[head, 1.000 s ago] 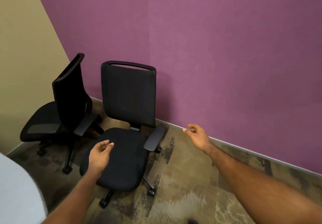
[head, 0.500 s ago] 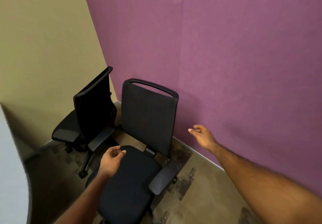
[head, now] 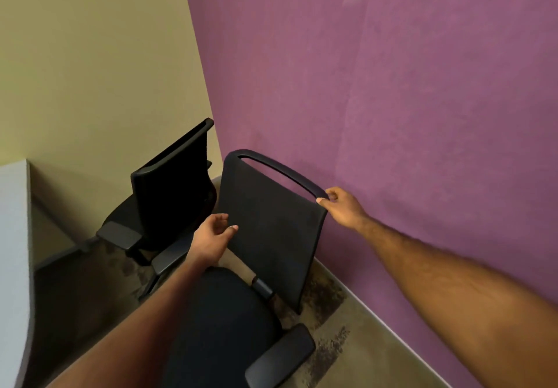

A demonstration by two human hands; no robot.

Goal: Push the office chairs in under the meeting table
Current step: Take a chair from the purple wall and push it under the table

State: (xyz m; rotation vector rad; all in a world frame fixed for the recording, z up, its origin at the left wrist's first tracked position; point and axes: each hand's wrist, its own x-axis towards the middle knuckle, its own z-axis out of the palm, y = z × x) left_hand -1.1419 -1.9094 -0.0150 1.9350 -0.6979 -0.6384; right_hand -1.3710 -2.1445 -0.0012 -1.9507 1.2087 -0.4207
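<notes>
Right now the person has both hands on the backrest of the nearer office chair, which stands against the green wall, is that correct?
Not quite: the wall is wrong. In the head view the nearer chair stands against the purple wall; the green wall is behind the farther chair. The right hand grips the backrest's top corner and the left hand is at its side edge.

Both forearms are bare up to the picture's edge, with no sleeve in view. The left hand [head: 211, 238] and right hand [head: 342, 208] are bare too: no gloves, rings, watch or wristband. Fine hair shows along the right forearm [head: 453, 291].
</notes>
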